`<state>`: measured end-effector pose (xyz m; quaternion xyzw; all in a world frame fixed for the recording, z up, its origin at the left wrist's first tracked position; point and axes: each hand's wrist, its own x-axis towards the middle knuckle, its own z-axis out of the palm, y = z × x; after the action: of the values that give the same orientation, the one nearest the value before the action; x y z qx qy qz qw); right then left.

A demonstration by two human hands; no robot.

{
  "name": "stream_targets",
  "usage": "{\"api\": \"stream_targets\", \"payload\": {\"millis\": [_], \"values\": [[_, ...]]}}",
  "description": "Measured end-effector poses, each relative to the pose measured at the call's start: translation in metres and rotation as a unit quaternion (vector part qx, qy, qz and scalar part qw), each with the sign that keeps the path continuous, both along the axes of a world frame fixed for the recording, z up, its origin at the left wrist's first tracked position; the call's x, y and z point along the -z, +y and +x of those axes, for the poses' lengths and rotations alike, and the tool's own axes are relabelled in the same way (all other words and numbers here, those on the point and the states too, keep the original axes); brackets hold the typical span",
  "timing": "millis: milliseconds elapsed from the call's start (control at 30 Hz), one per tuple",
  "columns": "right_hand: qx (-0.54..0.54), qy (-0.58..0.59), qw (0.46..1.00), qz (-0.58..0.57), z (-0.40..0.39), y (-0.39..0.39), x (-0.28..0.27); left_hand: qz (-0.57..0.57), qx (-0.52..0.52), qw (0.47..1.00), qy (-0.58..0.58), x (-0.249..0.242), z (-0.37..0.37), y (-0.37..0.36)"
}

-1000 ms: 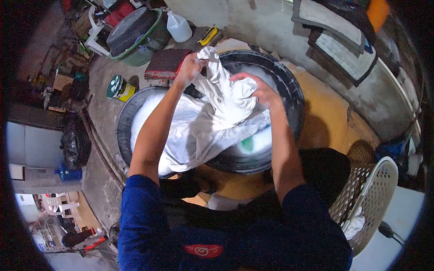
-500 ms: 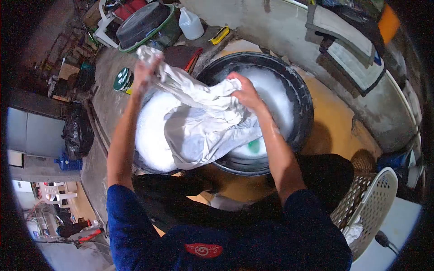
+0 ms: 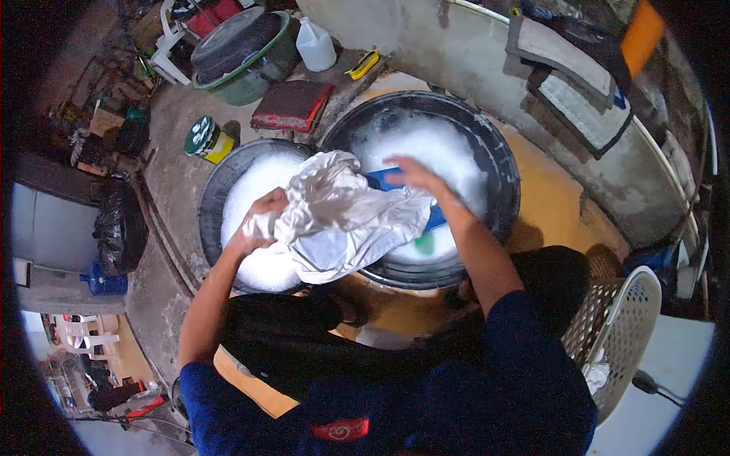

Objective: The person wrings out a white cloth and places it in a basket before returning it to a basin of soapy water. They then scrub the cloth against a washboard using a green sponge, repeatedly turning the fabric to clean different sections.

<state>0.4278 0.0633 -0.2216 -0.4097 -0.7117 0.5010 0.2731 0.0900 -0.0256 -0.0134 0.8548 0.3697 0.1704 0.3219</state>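
Observation:
A wet white cloth (image 3: 334,216), perhaps a garment, lies bunched across the rims of two dark tubs. My left hand (image 3: 262,218) is closed round its left end, over the smaller tub (image 3: 211,194) of white suds. Above the larger black tub (image 3: 506,171), my right hand (image 3: 417,176) is off the cloth with its fingers stretched out, slightly blurred. Just under that hand, a flat blue object (image 3: 385,179) shows partly from beneath the cloth; its kind is hidden. A green patch (image 3: 425,243) shows in the foamy water near the front of the larger tub.
Behind the tubs are a folded dark red mat (image 3: 292,106), a green basin (image 3: 247,85), a white jug (image 3: 315,47) and a yellow brush (image 3: 363,64). A green-lidded bucket (image 3: 207,140) stands left. At right are a low wall (image 3: 426,38) and a perforated basket (image 3: 631,334).
Both hands have lowered the cloth from above the tubs, the left one coming nearer to me. My right hand has let go of the cloth. The blue object has come into view.

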Motion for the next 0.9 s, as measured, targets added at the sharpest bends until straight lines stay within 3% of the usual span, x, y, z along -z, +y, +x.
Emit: {"api": "stream_targets", "payload": {"millis": [67,133,167,233,367,400,433,467,533,633,667,700,733,833,867,900], "values": [[-0.074,-0.066,0.976,0.192,-0.022,-0.028,0.024,-0.043,-0.016,0.999,-0.018,-0.004,-0.021,-0.002],[-0.067,-0.035,0.974,0.213,-0.053,-0.044,0.016,-0.034,-0.034,0.999,0.009,-0.019,-0.028,-0.006],[-0.063,-0.019,0.972,0.224,-0.064,-0.047,0.006,0.062,0.0,0.998,-0.003,-0.022,-0.03,-0.002],[-0.109,-0.03,0.985,0.13,-0.07,-0.052,-0.026,0.088,-0.035,0.994,-0.054,-0.027,-0.056,0.008],[-0.125,-0.045,0.99,0.039,-0.052,-0.048,-0.083,-0.051,-0.112,0.992,-0.03,-0.044,-0.078,0.021],[-0.11,0.025,0.993,0.03,-0.04,-0.044,-0.08,-0.141,-0.214,0.964,-0.07,-0.038,-0.063,0.016],[-0.107,-0.031,0.994,0.016,-0.025,-0.038,-0.079,-0.228,-0.311,0.916,-0.108,-0.034,-0.049,0.01],[-0.12,-0.048,0.991,0.044,-0.009,-0.034,-0.075,0.071,-0.046,0.993,0.087,-0.039,-0.038,-0.002],[-0.18,-0.254,0.95,-0.006,0.015,-0.025,-0.061,-0.024,0.021,0.999,0.006,0.015,-0.05,0.004],[-0.15,-0.311,0.937,0.049,-0.007,-0.045,-0.065,0.019,0.022,0.999,-0.044,0.041,-0.044,0.0],[-0.141,-0.329,0.931,0.065,-0.019,-0.057,-0.065,0.02,-0.019,1.0,0.001,0.041,-0.045,0.002],[-0.133,-0.26,0.949,0.121,-0.038,-0.066,-0.069,0.02,-0.062,0.997,0.047,0.041,-0.048,0.002],[-0.123,-0.187,0.958,0.177,-0.063,-0.076,-0.077,-0.072,-0.094,0.989,-0.086,0.043,-0.053,-0.001],[-0.135,-0.169,0.923,0.318,-0.116,-0.122,-0.125,-0.027,-0.226,0.973,0.04,0.029,-0.049,0.0],[-0.146,-0.135,0.909,0.366,-0.127,-0.133,-0.117,0.035,-0.187,0.981,0.043,0.039,-0.063,0.007],[-0.158,-0.103,0.892,0.411,-0.134,-0.14,-0.104,0.055,-0.234,0.967,0.089,0.02,-0.054,-0.001]]}}
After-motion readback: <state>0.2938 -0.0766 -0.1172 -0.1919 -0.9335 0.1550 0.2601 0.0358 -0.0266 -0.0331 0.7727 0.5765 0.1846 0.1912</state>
